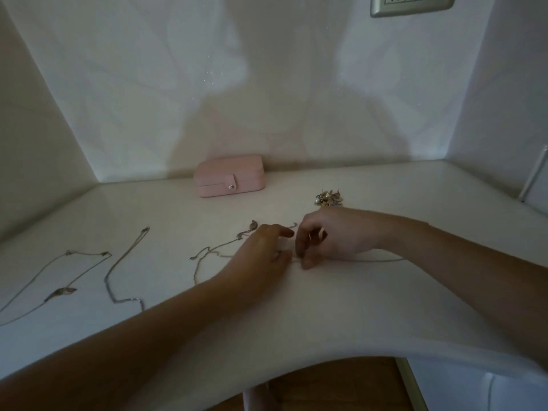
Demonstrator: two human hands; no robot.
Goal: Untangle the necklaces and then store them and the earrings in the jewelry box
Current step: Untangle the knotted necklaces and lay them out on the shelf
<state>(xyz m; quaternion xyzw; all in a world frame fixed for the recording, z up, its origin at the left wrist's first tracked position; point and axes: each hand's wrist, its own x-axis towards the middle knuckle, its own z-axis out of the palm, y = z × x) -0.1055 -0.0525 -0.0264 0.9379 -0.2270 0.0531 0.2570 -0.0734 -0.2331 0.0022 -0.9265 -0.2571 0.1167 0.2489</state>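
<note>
A tangled silver necklace (219, 253) lies at the centre of the white table, its thin chain running right under my hands to about the right forearm. My left hand (261, 253) and my right hand (329, 235) meet over it, fingertips pinching the chain between them. Two separate necklaces lie to the left: one with a pendant (60, 291) at the far left, and a plain chain (124, 262) beside it. A heap of earrings (328, 199) sits just beyond my right hand. The pink jewelry box (229, 175) stands shut at the back, against the wall.
The white table (385, 307) fills a corner with walls at the back and both sides. Its front edge curves inward, showing wooden floor (326, 387) below. A wall socket (412, 4) is at the top right.
</note>
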